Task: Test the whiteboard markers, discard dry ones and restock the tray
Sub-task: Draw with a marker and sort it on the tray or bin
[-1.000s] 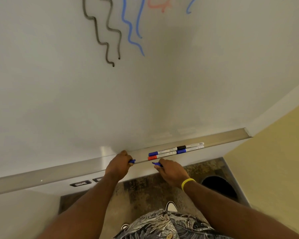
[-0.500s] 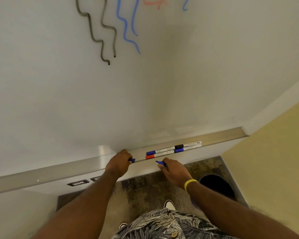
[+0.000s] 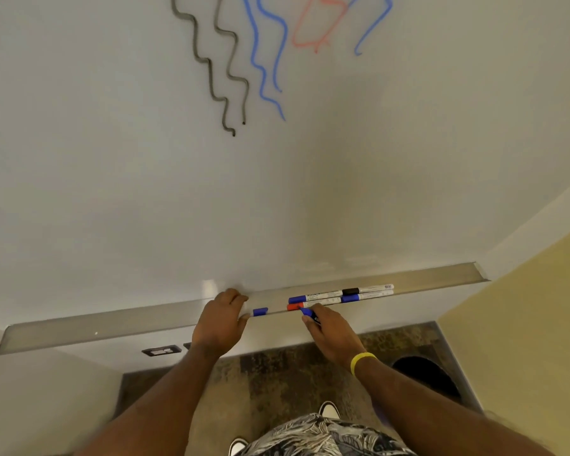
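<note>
A long metal marker tray runs under the whiteboard. My left hand grips a white marker with a blue cap that sticks out to the right over the tray. My right hand holds a dark blue marker at the tray's front edge, its tip pointing left. Several markers lie in the tray just right of my hands: a blue-capped one, a red-capped one, a black-capped one and another blue-capped one.
Black, blue and red test squiggles mark the top of the board. A dark round bin stands on the floor at the lower right, beside a yellow wall. Wall sockets sit under the tray.
The blue cap end of the marker in my left hand shows further out to the right. My right hand has moved up to the tray edge by the red-capped marker.
</note>
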`<state>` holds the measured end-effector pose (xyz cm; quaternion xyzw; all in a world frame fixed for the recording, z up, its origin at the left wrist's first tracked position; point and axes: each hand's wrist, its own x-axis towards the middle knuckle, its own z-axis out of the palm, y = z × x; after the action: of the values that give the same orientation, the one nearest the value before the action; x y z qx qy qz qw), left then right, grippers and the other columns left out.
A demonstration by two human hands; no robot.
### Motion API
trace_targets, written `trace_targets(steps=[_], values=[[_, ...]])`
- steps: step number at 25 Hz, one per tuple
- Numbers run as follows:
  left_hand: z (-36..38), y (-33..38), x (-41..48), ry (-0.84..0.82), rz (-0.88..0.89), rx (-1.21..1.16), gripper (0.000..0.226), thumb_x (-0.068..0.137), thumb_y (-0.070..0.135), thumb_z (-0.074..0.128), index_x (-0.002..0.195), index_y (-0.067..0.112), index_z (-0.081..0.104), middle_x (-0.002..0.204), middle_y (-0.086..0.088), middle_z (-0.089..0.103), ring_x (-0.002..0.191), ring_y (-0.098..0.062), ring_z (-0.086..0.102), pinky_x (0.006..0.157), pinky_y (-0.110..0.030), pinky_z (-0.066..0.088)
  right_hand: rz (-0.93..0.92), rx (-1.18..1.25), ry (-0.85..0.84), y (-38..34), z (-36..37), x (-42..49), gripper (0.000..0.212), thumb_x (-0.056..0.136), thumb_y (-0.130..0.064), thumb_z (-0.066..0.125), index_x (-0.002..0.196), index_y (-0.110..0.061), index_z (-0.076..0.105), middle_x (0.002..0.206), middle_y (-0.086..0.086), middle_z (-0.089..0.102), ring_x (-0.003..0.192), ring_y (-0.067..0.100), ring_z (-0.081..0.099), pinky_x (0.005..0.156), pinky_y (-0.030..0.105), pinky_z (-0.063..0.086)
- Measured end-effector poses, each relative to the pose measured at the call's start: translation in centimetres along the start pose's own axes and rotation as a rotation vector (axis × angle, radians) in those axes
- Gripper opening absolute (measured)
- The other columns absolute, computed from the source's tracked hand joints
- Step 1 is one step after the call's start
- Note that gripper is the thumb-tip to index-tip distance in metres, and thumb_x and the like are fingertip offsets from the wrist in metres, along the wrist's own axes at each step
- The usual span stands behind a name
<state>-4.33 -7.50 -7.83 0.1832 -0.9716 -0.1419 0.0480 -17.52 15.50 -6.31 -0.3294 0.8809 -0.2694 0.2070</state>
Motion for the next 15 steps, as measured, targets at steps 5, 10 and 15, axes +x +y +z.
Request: trace_targets(steps=[5,10,15], values=[[-3.4,-0.5,0.0,0.284,0.077,0.163,0.059,0.09,0.056,0.052,0.138,0.02,0.05,0.146,-0.007,0.046,0.135,-0.027,0.044,0.106,-0.047,0.04,-0.144,0.146,0.091,-3.9,-0.6,1.6,0.017,0.104,-0.03,0.044,0.112,-0.02,0.057,0.098,-0.005,0.059,0.087,0.012,0.056,0.078,0.022,0.048],[-7.6,-0.4,1.5,0.557,0.108,0.22,0.076,0.09,0.059,0.052,0.152,0.02,0.034,0.165,-0.009,0.018,0.152,-0.029,0.016,0.122,-0.051,0.014,-0.291,0.307,0.257,-8.9,-2.2,2.9,0.02,0.102,-0.034,0.051,0.116,-0.023,0.057,0.1,-0.01,0.06,0.092,0.01,0.059,0.082,0.021,0.051],[-14.8,-0.5,4.7,0.882,0.141,0.278,0.087,0.086,0.059,0.061,0.156,0.02,0.025,0.165,-0.014,0.012,0.152,-0.035,0.017,0.121,-0.058,0.013,-0.465,0.459,0.386,-15.0,-5.5,3.4,0.022,0.098,-0.049,0.051,0.114,-0.035,0.055,0.086,-0.017,0.06,0.075,0.013,0.059,0.067,0.019,0.052]])
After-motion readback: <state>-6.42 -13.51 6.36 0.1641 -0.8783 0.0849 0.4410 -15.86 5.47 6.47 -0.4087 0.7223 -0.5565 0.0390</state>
